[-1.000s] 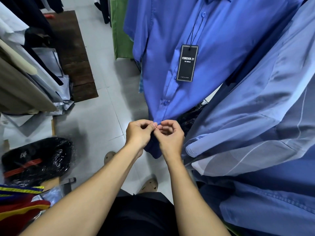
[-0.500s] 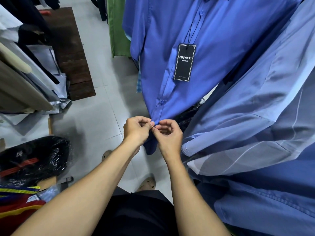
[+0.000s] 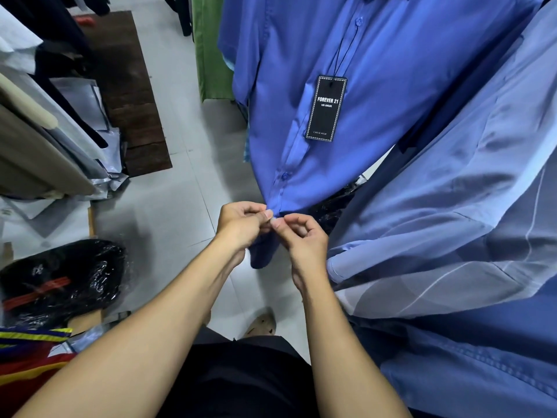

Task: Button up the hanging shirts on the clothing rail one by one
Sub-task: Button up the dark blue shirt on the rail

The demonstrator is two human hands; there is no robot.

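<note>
A bright blue shirt [image 3: 376, 95] hangs in front of me with a black price tag [image 3: 326, 108] dangling on its chest. Its front placket runs down past a fastened blue button [image 3: 284, 176] to the hem. My left hand [image 3: 241, 226] and my right hand [image 3: 301, 239] meet at the bottom of that placket, each pinching the fabric edge between thumb and fingertips. The button they work on is hidden between the fingertips. The shirt's lowest hem [image 3: 262, 254] hangs below my hands.
Paler blue shirts [image 3: 452, 221] crowd in from the right. A green garment [image 3: 211, 55] hangs behind. Folded clothes and plastic bags [image 3: 60, 140] sit on shelves at left, a black plastic-wrapped bundle [image 3: 60, 279] lower left, and a brown mat [image 3: 126, 92] lies on the tiled floor.
Both hands stay pinched at the bottom of the placket, with only small finger shifts. The view has drifted slightly.
</note>
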